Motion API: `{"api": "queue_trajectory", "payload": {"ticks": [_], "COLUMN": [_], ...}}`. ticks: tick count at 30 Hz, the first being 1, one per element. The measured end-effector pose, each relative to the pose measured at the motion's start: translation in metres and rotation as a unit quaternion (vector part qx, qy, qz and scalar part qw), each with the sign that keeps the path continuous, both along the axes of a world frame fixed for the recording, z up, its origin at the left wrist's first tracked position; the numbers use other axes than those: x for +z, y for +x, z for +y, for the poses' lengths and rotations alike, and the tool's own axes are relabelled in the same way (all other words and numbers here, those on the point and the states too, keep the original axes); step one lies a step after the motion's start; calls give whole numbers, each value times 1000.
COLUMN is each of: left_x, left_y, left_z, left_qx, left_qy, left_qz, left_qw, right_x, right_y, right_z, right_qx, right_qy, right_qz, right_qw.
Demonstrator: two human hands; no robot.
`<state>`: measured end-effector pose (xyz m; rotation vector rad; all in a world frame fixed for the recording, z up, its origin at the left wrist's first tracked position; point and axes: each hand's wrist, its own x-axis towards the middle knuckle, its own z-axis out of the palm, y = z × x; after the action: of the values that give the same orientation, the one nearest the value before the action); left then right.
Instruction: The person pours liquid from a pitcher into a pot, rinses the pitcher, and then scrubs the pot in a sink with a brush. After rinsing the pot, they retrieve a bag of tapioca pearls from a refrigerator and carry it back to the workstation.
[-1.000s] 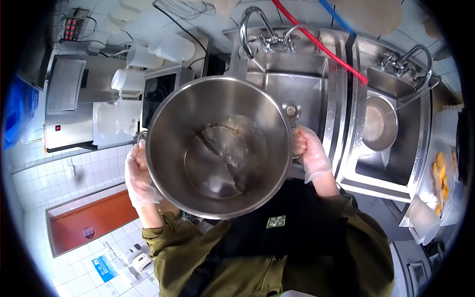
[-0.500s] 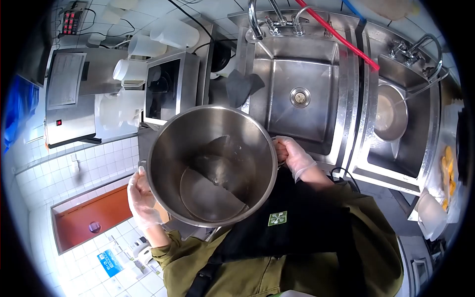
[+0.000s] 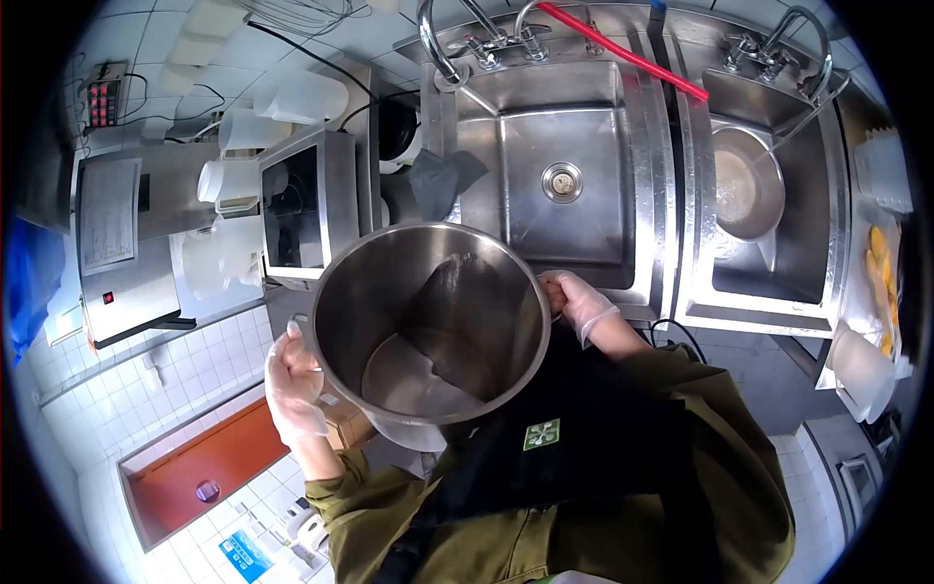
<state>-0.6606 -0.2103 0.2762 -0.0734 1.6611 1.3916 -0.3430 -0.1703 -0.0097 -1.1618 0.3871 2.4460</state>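
Note:
A large, deep stainless steel pot [image 3: 360,302] hangs in front of my body, its wide mouth facing me. Its bottom shows inside, with dark reflections across the inner wall. My left hand [image 3: 294,380], in a clear plastic glove, is closed around the pot's left handle. On the other side, my right hand [image 3: 578,304], gloved the same way, grips the right handle with its fingers wrapped round. Just beyond the rim, a dark grey cloth [image 3: 440,183] drapes over the counter beside the large sink basin [image 3: 559,234].
A second sink [image 3: 769,307] at the right holds a metal bowl [image 3: 754,185] under its tap. A red hose [image 3: 623,51] crosses behind the basins. Left of the sinks stand a steel appliance with a dark glass top [image 3: 297,204] and several white plastic containers [image 3: 302,95].
The camera view has shifted, moving the sinks leftward in the picture. The pot's mouth sits slightly farther right and is tipped differently, showing more inner wall. Both hands keep their hold.

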Motion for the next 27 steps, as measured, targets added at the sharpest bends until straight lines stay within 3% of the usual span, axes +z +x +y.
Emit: {"api": "queue_trajectory", "payload": {"ticks": [3,7,11,14,18,19,22,25,27], "left_x": [-6,-28,-36,-44,-56,-57,-63,-63,-68], "left_y": [14,-10,2,10,16,19,23,30,24], "left_z": [34,69,108,130,149,154,166,176,179], "left_qx": [-73,-98,-136,-86,-145,-140,-137,-117,-127], "left_qy": [28,38,23,-2,-23,-22,-30,-53,-59], "left_qz": [5,-83,-114,-153,-95,-126,-195,-193,-180], "left_qw": [997,991,984,985,985,982,971,973,974], "right_x": [-31,-26,-60,-76,-88,-98,-134,-139,-139], "right_y": [6,6,8,10,12,12,9,5,4], "right_z": [-4,3,-7,-15,-17,-20,-33,-41,-40], "right_qx": [-23,-27,-92,-122,-149,-159,-145,-76,-107], "right_qy": [-9,-50,-91,-99,-121,-135,-110,6,-47], "right_qz": [63,4,100,100,125,144,98,-35,-4], "right_qw": [998,998,986,982,973,967,978,996,993]}}
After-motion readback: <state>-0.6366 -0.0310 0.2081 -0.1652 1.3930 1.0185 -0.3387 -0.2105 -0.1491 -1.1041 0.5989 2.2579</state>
